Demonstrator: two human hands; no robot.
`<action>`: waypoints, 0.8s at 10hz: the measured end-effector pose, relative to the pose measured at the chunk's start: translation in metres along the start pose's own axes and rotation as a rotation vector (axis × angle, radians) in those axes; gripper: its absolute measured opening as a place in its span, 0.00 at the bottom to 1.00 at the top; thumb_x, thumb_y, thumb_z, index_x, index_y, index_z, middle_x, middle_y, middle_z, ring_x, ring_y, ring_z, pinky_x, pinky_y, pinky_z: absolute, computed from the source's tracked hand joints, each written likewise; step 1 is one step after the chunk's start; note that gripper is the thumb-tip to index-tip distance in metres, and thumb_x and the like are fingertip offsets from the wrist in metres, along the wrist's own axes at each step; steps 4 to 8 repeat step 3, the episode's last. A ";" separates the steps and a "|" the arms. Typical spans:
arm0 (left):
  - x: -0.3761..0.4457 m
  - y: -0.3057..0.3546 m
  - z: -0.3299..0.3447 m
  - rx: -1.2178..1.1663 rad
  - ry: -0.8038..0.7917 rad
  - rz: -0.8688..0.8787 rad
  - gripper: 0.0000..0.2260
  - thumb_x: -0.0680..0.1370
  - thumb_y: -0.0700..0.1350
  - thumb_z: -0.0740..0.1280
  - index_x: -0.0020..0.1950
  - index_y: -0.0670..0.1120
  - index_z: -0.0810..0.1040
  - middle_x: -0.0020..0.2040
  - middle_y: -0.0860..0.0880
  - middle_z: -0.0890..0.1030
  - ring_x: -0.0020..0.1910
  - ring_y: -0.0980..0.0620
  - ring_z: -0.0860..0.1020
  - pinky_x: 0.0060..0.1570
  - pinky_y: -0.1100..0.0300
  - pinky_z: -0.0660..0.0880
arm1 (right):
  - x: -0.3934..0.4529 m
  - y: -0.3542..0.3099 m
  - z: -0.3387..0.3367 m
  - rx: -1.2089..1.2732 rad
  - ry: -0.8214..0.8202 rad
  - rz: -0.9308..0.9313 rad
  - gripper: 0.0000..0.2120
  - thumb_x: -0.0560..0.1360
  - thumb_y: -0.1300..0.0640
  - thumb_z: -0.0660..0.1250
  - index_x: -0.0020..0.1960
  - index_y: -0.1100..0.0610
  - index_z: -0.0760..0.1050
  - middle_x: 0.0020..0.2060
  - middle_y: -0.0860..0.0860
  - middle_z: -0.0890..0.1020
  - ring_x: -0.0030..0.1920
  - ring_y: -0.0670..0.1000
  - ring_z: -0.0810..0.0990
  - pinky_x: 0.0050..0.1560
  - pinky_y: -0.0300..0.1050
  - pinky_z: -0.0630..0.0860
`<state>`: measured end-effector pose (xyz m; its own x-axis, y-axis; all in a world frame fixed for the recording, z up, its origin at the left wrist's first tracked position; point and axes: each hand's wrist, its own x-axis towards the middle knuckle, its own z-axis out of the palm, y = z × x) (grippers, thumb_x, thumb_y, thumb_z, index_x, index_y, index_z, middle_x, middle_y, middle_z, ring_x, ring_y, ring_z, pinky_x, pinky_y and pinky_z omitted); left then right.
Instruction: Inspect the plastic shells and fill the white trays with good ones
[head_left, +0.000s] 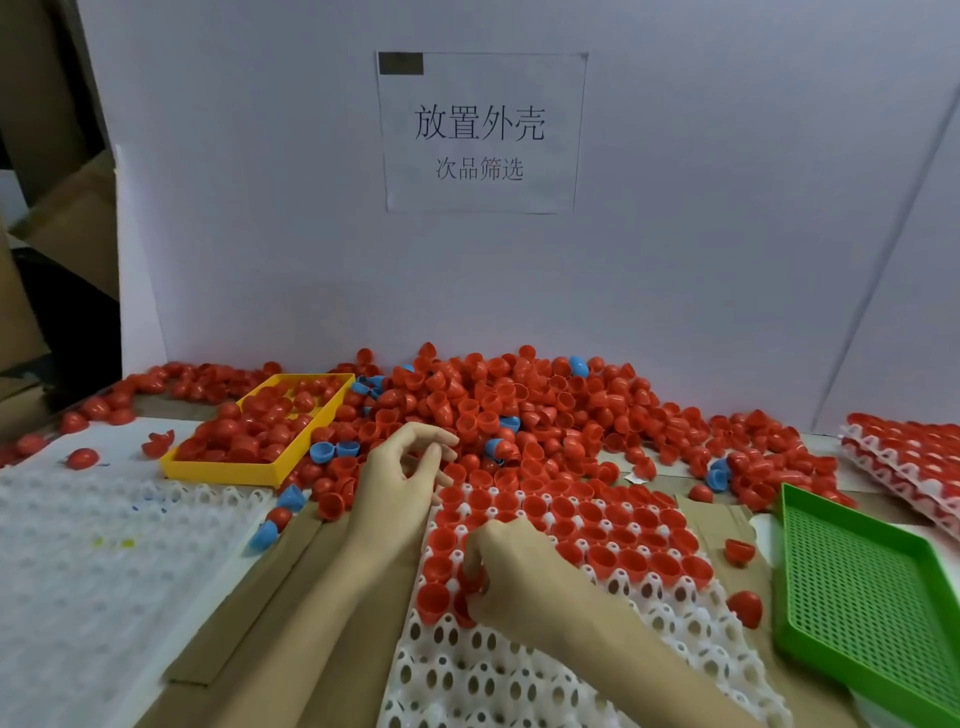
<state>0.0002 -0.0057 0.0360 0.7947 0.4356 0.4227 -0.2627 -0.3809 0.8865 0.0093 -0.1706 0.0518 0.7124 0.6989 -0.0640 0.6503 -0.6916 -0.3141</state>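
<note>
Right hand (511, 569): fingers curled down onto a red shell (470, 587) at the front-left of the filled rows, pinching it at the white tray (519, 670). Left hand (402, 470): fingers loosely curled at the near edge of the pile, thumb and forefinger close together; we cannot tell whether a shell is caught between them.

We note the white tray lies in front of us on brown cardboard (270, 613). Its far rows hold red shells, open side up; the near rows show bare holes.

Beyond the tray, a large heap of red shells (519, 400) runs along the foot of the white backboard (727, 208), with a few blue shells (322, 451) mixed in, mostly on the left side.

Left of the heap, a yellow tray (223, 470) holds a mound of red shells. Nearer us on the left, another white tray (93, 545) lies with nothing in its cups that we can see; a few stray red shells rest at its far edge.

On the right, a green mesh tray (862, 597) sits tilted, just beside the working tray. Behind it, stacked white trays filled with red shells (904, 462) lie at the right edge.

A paper sign (480, 132) with printed characters is fixed to the backboard.
</note>
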 end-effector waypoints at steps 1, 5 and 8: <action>-0.003 0.001 0.001 0.003 -0.040 0.019 0.11 0.84 0.36 0.64 0.52 0.50 0.83 0.45 0.52 0.85 0.40 0.52 0.84 0.38 0.54 0.83 | -0.001 0.004 -0.005 0.048 -0.004 -0.028 0.06 0.78 0.60 0.71 0.50 0.63 0.83 0.45 0.55 0.86 0.45 0.52 0.85 0.47 0.47 0.84; -0.002 0.006 0.002 0.056 -0.065 0.047 0.12 0.84 0.37 0.65 0.51 0.52 0.83 0.44 0.55 0.85 0.37 0.53 0.83 0.38 0.56 0.81 | -0.023 0.045 -0.044 0.509 0.001 -0.010 0.09 0.81 0.46 0.68 0.46 0.48 0.82 0.33 0.47 0.84 0.26 0.44 0.72 0.27 0.33 0.68; -0.002 0.006 0.002 0.056 -0.065 0.047 0.12 0.84 0.37 0.65 0.51 0.52 0.83 0.44 0.55 0.85 0.37 0.53 0.83 0.38 0.56 0.81 | -0.023 0.045 -0.044 0.509 0.001 -0.010 0.09 0.81 0.46 0.68 0.46 0.48 0.82 0.33 0.47 0.84 0.26 0.44 0.72 0.27 0.33 0.68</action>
